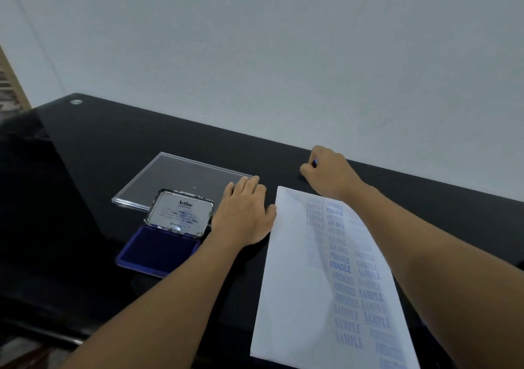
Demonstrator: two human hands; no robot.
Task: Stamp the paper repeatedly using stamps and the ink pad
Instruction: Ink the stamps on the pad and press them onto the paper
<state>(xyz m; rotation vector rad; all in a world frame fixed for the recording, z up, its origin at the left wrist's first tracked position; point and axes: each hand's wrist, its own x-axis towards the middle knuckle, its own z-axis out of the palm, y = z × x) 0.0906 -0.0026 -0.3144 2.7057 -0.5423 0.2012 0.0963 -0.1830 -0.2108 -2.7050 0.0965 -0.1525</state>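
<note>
A white paper (pixel 295 283) lies on the black table, its right half covered with blue stamped words such as SAMPLE, FRAGILE and AIR MAIL. To its left the blue ink pad (pixel 158 251) stands open, its lid (pixel 180 212) raised. My left hand (pixel 243 215) rests flat on the table between the pad and the paper, fingers straight, thumb at the paper's edge. My right hand (pixel 330 174) is beyond the paper's far end, fingers curled round a small item with a blue bit showing (pixel 314 163), most likely a stamp; most of it is hidden.
A clear plastic sheet or flat case (pixel 175 175) lies behind the ink pad, under my left fingertips. The black glossy table (pixel 99 170) runs against a pale wall; its left edge drops off near a metal stud (pixel 76 102).
</note>
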